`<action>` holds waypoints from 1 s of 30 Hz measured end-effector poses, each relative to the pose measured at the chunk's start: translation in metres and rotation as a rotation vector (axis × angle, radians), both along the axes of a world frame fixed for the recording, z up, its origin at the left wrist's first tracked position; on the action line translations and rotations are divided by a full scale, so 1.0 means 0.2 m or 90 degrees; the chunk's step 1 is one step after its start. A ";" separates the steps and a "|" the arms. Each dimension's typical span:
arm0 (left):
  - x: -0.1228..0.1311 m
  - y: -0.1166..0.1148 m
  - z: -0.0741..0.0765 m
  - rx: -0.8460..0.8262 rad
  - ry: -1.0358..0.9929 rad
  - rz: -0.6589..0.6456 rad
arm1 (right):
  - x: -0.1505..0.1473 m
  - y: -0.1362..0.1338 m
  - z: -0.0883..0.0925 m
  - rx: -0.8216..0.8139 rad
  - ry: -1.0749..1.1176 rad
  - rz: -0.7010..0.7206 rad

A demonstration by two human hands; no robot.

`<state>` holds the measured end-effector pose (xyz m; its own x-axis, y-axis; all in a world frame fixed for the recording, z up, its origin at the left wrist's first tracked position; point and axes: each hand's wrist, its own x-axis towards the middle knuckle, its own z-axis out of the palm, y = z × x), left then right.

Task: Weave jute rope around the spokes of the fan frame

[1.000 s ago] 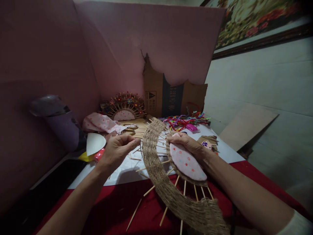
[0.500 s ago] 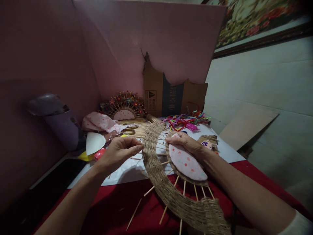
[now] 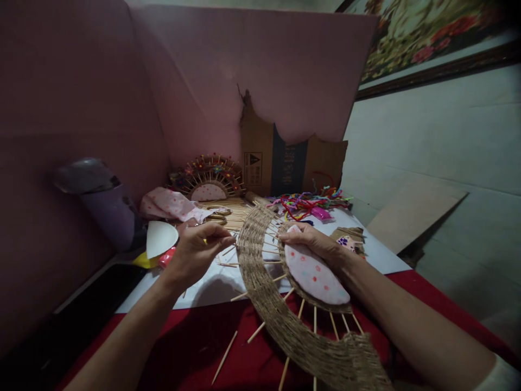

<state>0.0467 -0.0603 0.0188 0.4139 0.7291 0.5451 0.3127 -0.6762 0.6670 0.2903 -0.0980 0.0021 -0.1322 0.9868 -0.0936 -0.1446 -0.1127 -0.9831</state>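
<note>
A half-round woven fan (image 3: 260, 277) of brown twisted cord on thin wooden sticks tilts across the middle. Its inner half-disc (image 3: 313, 271) is covered in white cloth with red and pale dots. My right hand (image 3: 311, 239) is closed on that half-disc, thumb on top of the cloth, other fingers hidden beneath. At the band's outer left edge, my left hand (image 3: 205, 247) pinches what looks like a stick end, mostly covered by the fingertips. Several stick ends (image 3: 256, 332) poke out past the band. One loose stick (image 3: 224, 358) lies on the red cloth (image 3: 183, 347).
At the back leans a similar fan (image 3: 207, 190) with colourful flowers, beside torn cardboard (image 3: 256, 157). Dotted fabric (image 3: 171, 203), scissors (image 3: 217, 217) and a white curved piece (image 3: 161, 239) lie left. Pipe cleaners (image 3: 297, 203) are heaped behind my right hand. A purple container (image 3: 109, 212) stands far left.
The view has shifted slightly. My left hand has moved a little up and away from the band's edge, still pinching. My right hand keeps its hold on the fan.
</note>
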 end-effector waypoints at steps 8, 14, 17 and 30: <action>-0.01 0.01 0.01 -0.026 0.008 -0.013 | -0.01 -0.02 0.01 0.012 0.047 0.010; 0.00 0.00 0.01 -0.053 0.008 -0.016 | -0.01 -0.03 0.02 0.018 0.066 0.024; 0.00 0.00 0.01 -0.079 -0.012 -0.035 | -0.01 -0.03 0.02 0.015 0.059 0.027; -0.01 0.03 0.00 -0.106 0.012 -0.003 | -0.01 -0.02 0.01 0.003 -0.006 0.056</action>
<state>0.0451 -0.0537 0.0195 0.4265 0.8068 0.4089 0.3230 -0.5581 0.7643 0.2893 -0.1029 0.0033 -0.2170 0.9719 -0.0911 -0.1258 -0.1203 -0.9847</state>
